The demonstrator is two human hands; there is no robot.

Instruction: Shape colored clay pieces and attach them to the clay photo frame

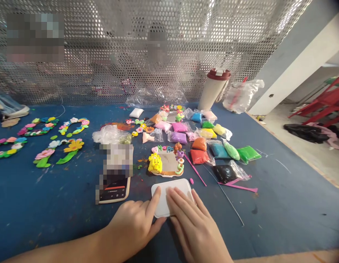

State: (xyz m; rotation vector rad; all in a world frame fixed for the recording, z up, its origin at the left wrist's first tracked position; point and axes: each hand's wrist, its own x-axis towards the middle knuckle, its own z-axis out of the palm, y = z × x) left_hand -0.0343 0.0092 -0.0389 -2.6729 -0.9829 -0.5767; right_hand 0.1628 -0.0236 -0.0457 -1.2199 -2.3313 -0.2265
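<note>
A white rounded-square plate (163, 204) lies on the blue table in front of me. My left hand (135, 219) steadies its near left corner, index finger along the left side and thumb at the near edge, the other fingers curled. Across its right part, my right hand (194, 223) rests flat with fingers stretched out; whatever may be under the palm is hidden. Just beyond the plate is a small mirror (169, 159) edged with coloured clay letters and figures, a yellow one at its left. A small pink clay piece (191, 180) sits by the plate's far right corner.
A phone (117, 190) lies left of the plate. Bagged coloured clay, including a red pack (199, 156), spreads beyond it. Pink tools (195, 170) and a thin metal rod (232, 204) lie right. Clay-decorated rings (73, 146) are far left; a tumbler (214, 89) stands behind.
</note>
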